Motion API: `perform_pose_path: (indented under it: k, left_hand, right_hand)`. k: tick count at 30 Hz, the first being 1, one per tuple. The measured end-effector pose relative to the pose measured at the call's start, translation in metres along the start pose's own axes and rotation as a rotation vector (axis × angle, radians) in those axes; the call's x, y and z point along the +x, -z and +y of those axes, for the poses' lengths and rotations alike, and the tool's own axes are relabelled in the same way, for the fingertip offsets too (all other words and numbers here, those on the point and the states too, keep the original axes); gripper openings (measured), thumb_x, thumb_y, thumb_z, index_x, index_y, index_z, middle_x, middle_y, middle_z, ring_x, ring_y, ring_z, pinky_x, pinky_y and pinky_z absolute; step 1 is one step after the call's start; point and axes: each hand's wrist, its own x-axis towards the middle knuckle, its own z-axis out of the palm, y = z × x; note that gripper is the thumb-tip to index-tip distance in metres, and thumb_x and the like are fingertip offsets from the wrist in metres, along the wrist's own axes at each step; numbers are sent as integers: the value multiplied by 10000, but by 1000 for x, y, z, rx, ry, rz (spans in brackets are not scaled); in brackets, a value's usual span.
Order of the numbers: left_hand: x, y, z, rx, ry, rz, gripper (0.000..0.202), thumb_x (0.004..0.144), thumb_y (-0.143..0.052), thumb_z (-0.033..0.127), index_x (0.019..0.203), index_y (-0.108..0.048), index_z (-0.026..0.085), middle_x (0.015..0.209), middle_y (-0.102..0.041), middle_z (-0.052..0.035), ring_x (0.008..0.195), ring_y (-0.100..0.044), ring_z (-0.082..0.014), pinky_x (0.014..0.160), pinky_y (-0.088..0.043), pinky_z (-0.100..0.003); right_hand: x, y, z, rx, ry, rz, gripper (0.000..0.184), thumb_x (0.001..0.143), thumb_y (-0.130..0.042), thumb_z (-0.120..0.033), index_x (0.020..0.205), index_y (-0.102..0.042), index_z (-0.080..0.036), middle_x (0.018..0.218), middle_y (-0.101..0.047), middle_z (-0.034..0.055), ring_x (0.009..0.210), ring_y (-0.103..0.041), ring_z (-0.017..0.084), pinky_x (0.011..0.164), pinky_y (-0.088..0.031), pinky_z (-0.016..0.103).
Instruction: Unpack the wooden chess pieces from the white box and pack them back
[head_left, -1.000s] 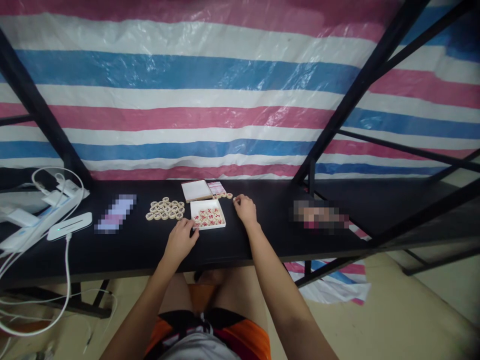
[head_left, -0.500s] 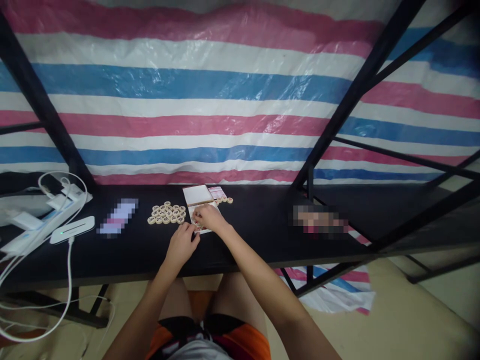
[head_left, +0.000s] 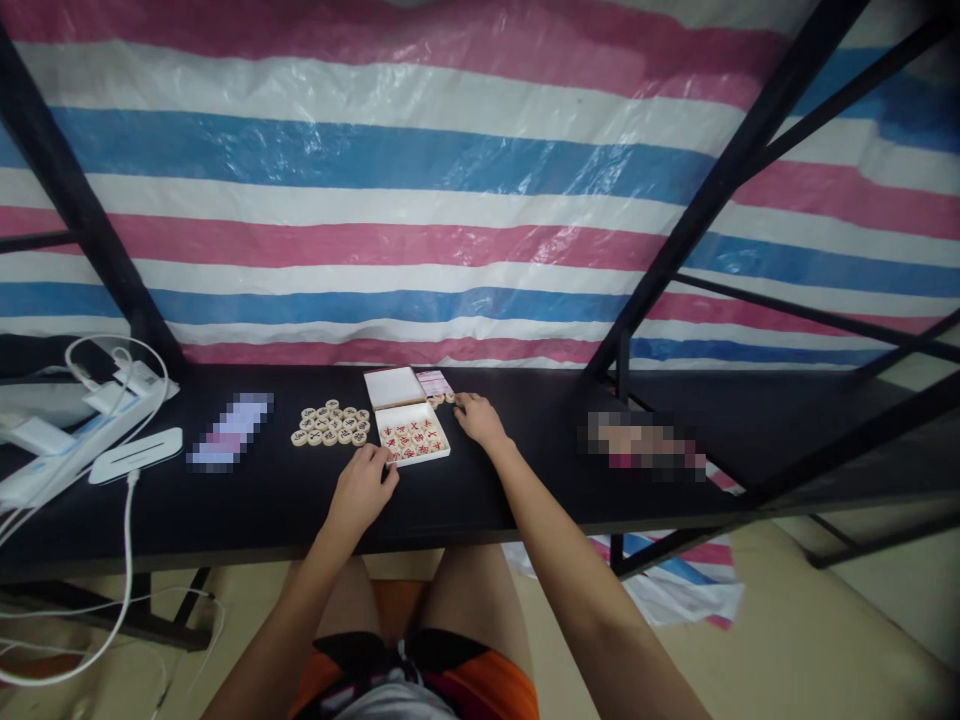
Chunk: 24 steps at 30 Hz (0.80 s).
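Observation:
A white box point(head_left: 429, 458) stands on the black table with its hinged lid point(head_left: 394, 388) folded back. Inside lie several round xiangqi pieces point(head_left: 414, 438) with red characters. My left hand point(head_left: 364, 488) has its fingers closed at the box's front left corner, gripping the edge. Behind the box, to the right, my right hand point(head_left: 481, 418) pinches at the end of a short row of loose xiangqi pieces point(head_left: 438, 400); its fingertips partly hide the piece there. Left of the box, several pieces with black characters point(head_left: 330, 425) sit grouped in rows.
A pink and white card point(head_left: 435, 383) lies behind the loose pieces. Farther left are a blurred phone-like object point(head_left: 232, 432), a white device point(head_left: 136, 456) with a cable, and a power strip point(head_left: 112, 420). A blurred item point(head_left: 641, 440) rests at right, near the black metal frame point(head_left: 679, 255).
My right hand has moved out of the box, back and right to the loose pieces. The red pieces in the box now show. My left hand stays at the box corner.

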Motion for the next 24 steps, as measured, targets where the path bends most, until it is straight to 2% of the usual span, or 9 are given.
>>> perform_pose_path:
  k: [3, 6, 7, 9, 11, 13, 19, 24]
  left_hand:
    - [0, 0, -1, -13, 1, 5, 125, 875, -464, 213, 907, -585, 205, 939, -587, -53, 933, -571, -196, 806, -445, -291]
    - [0, 0, -1, -38, 6, 13, 124, 869, -471, 207, 901, -591, 201, 941, -586, -57, 941, -571, -205, 812, -447, -300]
    - [0, 0, -1, -46, 7, 11, 125, 867, -473, 205, 900, -593, 198, 942, -587, -59, 939, -572, -207, 813, -448, -304]
    - [0, 1, -1, -55, 11, 3, 128, 864, -474, 202, 903, -595, 192, 947, -590, -63, 933, -573, -207, 810, -450, -308]
    - [0, 2, 0, -51, 15, -5, 131, 865, -473, 200, 910, -595, 187, 952, -591, -64, 927, -572, -202, 807, -450, -307]
    - [0, 3, 1, -43, 20, -8, 129, 866, -473, 199, 913, -592, 185, 954, -591, -63, 927, -571, -198, 805, -450, -302]
    - [0, 1, 0, -44, 7, 9, 117, 870, -470, 204, 887, -585, 194, 941, -583, -56, 916, -572, -195, 796, -451, -299]
    - [0, -1, -1, -47, 2, 24, 117, 861, -479, 198, 896, -590, 193, 933, -581, -56, 918, -572, -203, 792, -453, -301]
  right_hand:
    - [-4, 3, -4, -3, -43, 18, 274, 906, -439, -213, 1151, -558, -181, 1098, -610, 119, 976, -569, 216, 818, -422, 303]
    - [-6, 11, -13, 60, -88, 137, 268, 902, -446, -214, 1148, -543, -170, 1078, -612, 123, 976, -558, 222, 825, -413, 315]
    - [-6, 14, -17, 114, -69, 190, 256, 900, -454, -227, 1130, -550, -168, 1064, -617, 116, 977, -553, 219, 833, -409, 314]
    - [-7, 15, -27, 261, 63, 237, 211, 884, -481, -240, 1056, -583, -173, 1021, -631, 87, 966, -550, 199, 849, -401, 296]
    - [-7, 13, -38, 402, 251, 200, 158, 853, -521, -228, 970, -617, -185, 963, -646, 51, 925, -555, 172, 852, -394, 273]
    - [-7, 8, -47, 474, 342, 163, 125, 821, -560, -213, 914, -638, -186, 900, -651, 32, 868, -556, 161, 841, -390, 269]
    - [-7, -8, -52, 473, 275, 109, 83, 781, -590, -163, 816, -665, -175, 829, -650, 32, 795, -544, 153, 767, -391, 254]
    - [-8, -5, -49, 419, 324, 128, 164, 838, -534, -191, 775, -685, -180, 872, -650, 47, 859, -552, 159, 839, -394, 265]
